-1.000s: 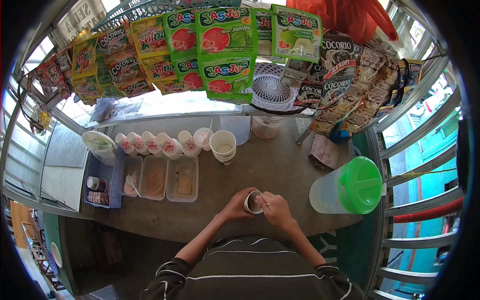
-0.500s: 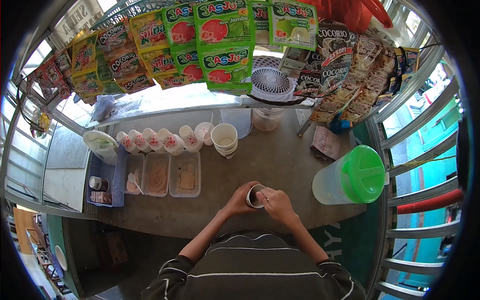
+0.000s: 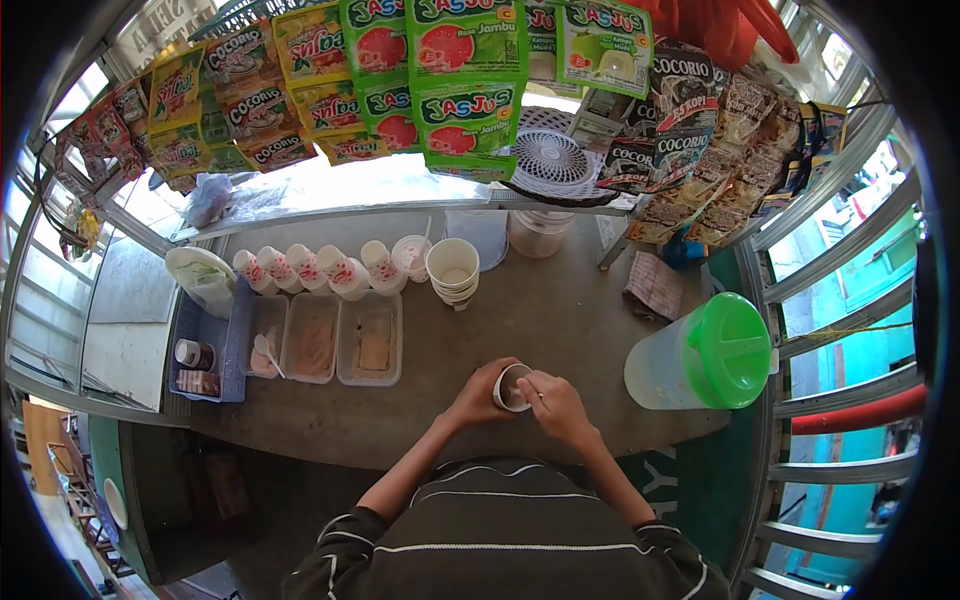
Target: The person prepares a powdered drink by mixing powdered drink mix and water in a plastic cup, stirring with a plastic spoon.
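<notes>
White cup [image 3: 511, 386] held in two hands over the counter [image 3: 545, 320]

In the head view, the cup is near the counter's front edge, right before the person's dark shirt [image 3: 515, 525]. Whether its base touches the counter, I cannot tell. The left hand [image 3: 483, 393] is curled around the cup's side. The right hand [image 3: 557, 408] is at the rim, fingertips pinching a thin handle [image 3: 541, 394] that is mostly hidden by the hand.

Beyond and to the left, a stack of plain cups [image 3: 455, 268] stands beside a row of printed cups [image 3: 307, 268]. Nearer are three clear tubs side by side: the left tub [image 3: 264, 332] has a white spoon [image 3: 267, 355] in it, the middle tub [image 3: 310, 342] holds brownish powder, and the right tub [image 3: 369, 342] holds some too. A blue basket [image 3: 236, 345] sits just beside the left tub.

Well to the right of the hands is a see-through jug with a green lid [image 3: 731, 352], and behind it a checked cloth [image 3: 654, 285]. Drink sachets [image 3: 468, 85] hang in strips across the top.
</notes>
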The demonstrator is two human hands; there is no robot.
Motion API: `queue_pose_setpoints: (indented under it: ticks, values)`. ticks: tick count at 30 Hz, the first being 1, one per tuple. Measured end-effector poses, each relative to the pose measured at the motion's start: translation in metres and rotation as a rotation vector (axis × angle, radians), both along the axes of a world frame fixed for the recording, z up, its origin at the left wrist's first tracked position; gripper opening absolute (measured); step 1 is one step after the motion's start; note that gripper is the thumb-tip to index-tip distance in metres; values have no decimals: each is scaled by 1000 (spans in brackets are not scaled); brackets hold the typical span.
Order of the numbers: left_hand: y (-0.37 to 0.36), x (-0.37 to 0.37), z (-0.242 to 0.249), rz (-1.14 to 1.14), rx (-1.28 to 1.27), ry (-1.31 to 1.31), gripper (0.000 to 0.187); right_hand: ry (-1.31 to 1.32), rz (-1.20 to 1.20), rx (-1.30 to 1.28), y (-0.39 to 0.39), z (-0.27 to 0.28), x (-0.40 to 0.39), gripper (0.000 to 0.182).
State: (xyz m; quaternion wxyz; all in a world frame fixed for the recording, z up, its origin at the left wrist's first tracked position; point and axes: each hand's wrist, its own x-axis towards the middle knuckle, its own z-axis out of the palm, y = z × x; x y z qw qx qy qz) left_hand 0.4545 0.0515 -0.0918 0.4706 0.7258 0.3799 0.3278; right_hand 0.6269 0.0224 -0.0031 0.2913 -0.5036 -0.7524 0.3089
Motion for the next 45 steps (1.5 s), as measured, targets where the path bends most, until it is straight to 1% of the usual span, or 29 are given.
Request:
queue_pose_setpoints:
  ticks: [3,5,6,8,9,11,12,14,15,17,18,20,21,23,24,26,27,29,30,32,33,35,36,38,39,41,42,44,45]
  values:
    - [0,0,-2,3,31,21,83,-163,-39,0,1,6,1,31]
    - [0,0,-1,5,40,23,84,45,54,-38,3,-4,4,31]
    - [0,-1,-1,5,43,24,84,45,55,-39,3,0,4,31]
    - [0,-1,-1,4,45,25,84,-168,-16,-22,2,11,2,35]
    - [0,-1,-1,0,37,27,84,-168,-15,-22,3,8,3,35]
    - [0,-2,-1,-2,28,30,84,73,75,-75,4,-3,5,35]
    - [-1,-1,-1,-2,31,25,84,74,75,-75,4,0,4,35]
    - [0,-1,-2,-5,33,19,84,-151,10,-11,3,9,2,35]
    - [0,-1,-2,-10,26,13,83,-151,8,-11,4,8,3,35]
    - [0,-2,-3,-12,17,9,83,103,41,-149,4,5,5,34]
    - [0,-2,-2,-10,29,17,83,104,41,-150,4,5,4,34]
    - [0,-1,-1,-11,40,22,82,-131,-10,-47,4,7,5,36]
    - [0,-1,-1,-8,24,25,82,-133,-11,-47,4,5,6,36]
    - [0,-1,0,-2,6,29,81,143,31,-170,4,0,5,36]
    - [0,-2,0,-6,7,20,81,143,32,-171,3,0,5,36]
    - [0,-1,0,-12,9,9,81,-130,-15,-34,4,3,5,36]
    - [0,-1,0,-9,12,15,81,-131,-15,-34,3,4,5,36]
    - [0,-2,0,-3,16,23,81,185,12,-217,4,5,5,35]
    - [0,-2,0,-6,21,18,81,185,12,-218,4,4,5,35]
    - [0,0,-1,-11,28,10,81,-114,-27,29,3,2,5,35]
    - [1,0,-2,-14,24,6,82,-114,-26,30,4,2,6,35]
    - [1,-2,-3,-14,20,4,82,167,61,-193,5,3,7,35]
    - [1,-2,-3,-14,33,13,82,168,61,-195,4,4,7,35]
    - [1,-1,-3,-16,46,21,83,-127,-15,-3,3,7,6,34]
    - [1,-1,-3,-19,34,24,83,-127,-15,-3,3,6,7,34]
    - [1,-1,-2,-20,22,29,83,225,30,-248,4,3,8,34]
    - [1,-2,-2,-24,17,28,83,226,30,-249,4,2,8,34]
    - [1,-1,-1,-32,14,28,83,-127,-20,6,3,2,8,35]
    - [1,0,-1,-30,17,25,83,-126,-20,7,3,2,9,35]
